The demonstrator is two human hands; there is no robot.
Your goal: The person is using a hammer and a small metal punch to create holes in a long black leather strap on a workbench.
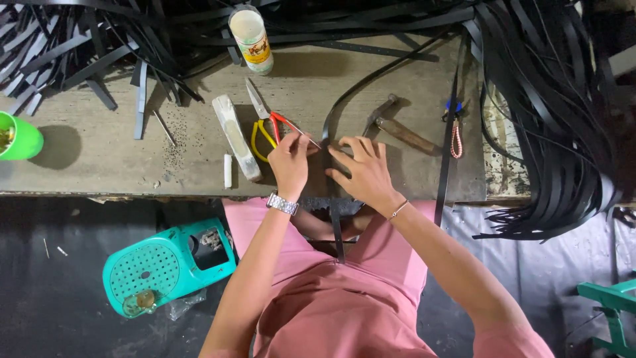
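Black strap pinned under both your hands on the desk.
Your left hand pinches a thin awl at the strap; your right hand presses flat, fingers spread, beside the hammer and scissors.

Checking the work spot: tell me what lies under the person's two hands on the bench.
Under the left hand and right hand runs a black strap, pressed onto the wooden bench. The left hand pinches a thin metal pin. The strap's stretch beneath the fingers is covered.
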